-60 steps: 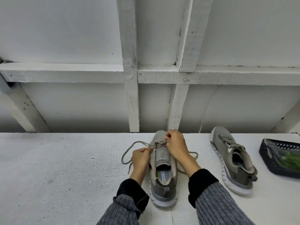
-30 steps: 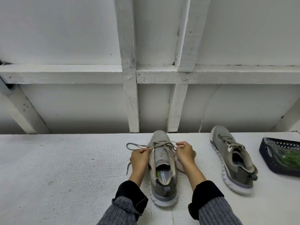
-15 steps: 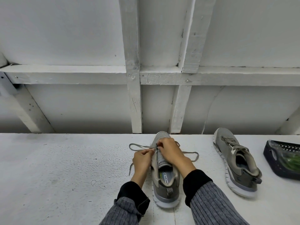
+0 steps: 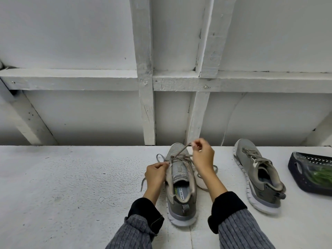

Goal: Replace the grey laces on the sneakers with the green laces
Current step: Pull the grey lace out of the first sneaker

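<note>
Your left hand (image 4: 156,174) sits at the left flank of the grey mesh sneaker with the white sole (image 4: 180,184) in front of you, thumb and fingers curled into a pinch at the eyelet edge; whether they have the lace or the shoe's fabric there, the view does not settle. The flat grey lace (image 4: 179,153) runs taut from that spot up and across to your right hand (image 4: 202,155), which is raised above the toe with its fingertips pinched on the strand and the other fingers loosely bent. More slack lace trails on the white painted tabletop (image 4: 71,186) on either side of the shoe.

Expect the lace to behave as soft, limp cord: light, easy to bend, prone to snagging at each eyelet. Take it close to the eyelet you are clearing and draw it out in line with the hole. The shoe itself looks light enough to slide, so steady it at the collar.

Further right, the second grey sneaker (image 4: 258,174) lies apart, fully laced in grey. At the right edge, a dark perforated plastic basket (image 4: 298,165) holds what appears to be the green laces in a clear bag (image 4: 321,176); they are untouched.
</note>
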The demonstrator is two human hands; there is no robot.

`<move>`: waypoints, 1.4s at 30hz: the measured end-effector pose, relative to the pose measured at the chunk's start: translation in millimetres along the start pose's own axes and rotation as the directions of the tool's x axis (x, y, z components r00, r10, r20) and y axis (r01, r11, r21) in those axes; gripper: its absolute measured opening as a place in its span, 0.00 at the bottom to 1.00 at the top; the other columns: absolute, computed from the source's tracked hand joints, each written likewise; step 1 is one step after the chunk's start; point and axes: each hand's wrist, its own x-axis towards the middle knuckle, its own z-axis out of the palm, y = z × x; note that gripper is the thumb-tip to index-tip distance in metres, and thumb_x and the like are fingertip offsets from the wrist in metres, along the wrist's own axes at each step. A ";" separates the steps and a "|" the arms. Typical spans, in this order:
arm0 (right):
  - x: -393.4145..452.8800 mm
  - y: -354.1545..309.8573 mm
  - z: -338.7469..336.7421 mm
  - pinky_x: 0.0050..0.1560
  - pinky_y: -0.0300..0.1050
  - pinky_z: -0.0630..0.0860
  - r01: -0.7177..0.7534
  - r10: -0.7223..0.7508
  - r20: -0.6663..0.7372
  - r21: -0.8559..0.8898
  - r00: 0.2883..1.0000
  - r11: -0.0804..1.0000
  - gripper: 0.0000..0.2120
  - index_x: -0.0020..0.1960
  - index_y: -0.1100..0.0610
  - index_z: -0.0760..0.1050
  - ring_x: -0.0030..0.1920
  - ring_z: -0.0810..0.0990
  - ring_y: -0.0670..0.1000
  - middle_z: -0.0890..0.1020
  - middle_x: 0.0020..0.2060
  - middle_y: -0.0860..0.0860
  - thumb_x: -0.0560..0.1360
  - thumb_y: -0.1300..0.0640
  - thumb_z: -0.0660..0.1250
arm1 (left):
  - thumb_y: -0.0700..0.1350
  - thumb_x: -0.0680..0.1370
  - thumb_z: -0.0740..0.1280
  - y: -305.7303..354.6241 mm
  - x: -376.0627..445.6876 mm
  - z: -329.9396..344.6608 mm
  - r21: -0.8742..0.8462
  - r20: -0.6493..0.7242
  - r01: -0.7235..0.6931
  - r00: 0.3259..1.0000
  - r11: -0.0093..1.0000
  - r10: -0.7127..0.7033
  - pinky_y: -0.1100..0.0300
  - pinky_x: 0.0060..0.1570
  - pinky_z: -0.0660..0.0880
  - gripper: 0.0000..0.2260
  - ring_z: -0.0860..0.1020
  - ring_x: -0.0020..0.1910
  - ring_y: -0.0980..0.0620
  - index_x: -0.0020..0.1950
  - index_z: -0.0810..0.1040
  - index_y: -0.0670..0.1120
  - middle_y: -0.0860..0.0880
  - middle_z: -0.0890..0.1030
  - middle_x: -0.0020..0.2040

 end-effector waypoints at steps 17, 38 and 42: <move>-15.9 56.0 -22.1 0.54 0.49 0.73 -0.385 0.382 -0.061 -0.253 0.922 0.888 0.12 0.59 0.63 0.76 0.57 0.74 0.60 0.76 0.58 0.60 0.80 0.60 0.59 | 0.44 0.73 0.74 -3.2 2.2 2.0 -0.001 -0.006 0.011 1.000 1.000 -0.011 0.55 0.46 0.78 0.07 0.79 0.39 0.51 0.34 0.83 0.53 0.50 0.83 0.35; -9.5 15.5 35.0 0.49 0.44 0.75 0.183 0.089 0.513 -0.455 0.854 0.872 0.07 0.40 0.57 0.78 0.51 0.80 0.56 0.83 0.49 0.54 0.76 0.62 0.65 | 0.43 0.74 0.73 -2.3 0.5 1.8 -0.006 0.005 -0.020 1.000 1.000 0.020 0.61 0.42 0.74 0.09 0.80 0.39 0.54 0.34 0.83 0.52 0.54 0.82 0.34; -11.9 5.6 24.4 0.38 0.32 0.66 -0.036 0.093 0.365 -0.158 0.926 0.987 0.06 0.43 0.59 0.79 0.40 0.75 0.46 0.79 0.38 0.48 0.77 0.64 0.65 | 0.43 0.73 0.73 -3.5 2.3 1.3 -0.006 0.009 -0.017 1.000 1.000 0.017 0.59 0.47 0.76 0.07 0.80 0.41 0.53 0.35 0.84 0.52 0.54 0.83 0.35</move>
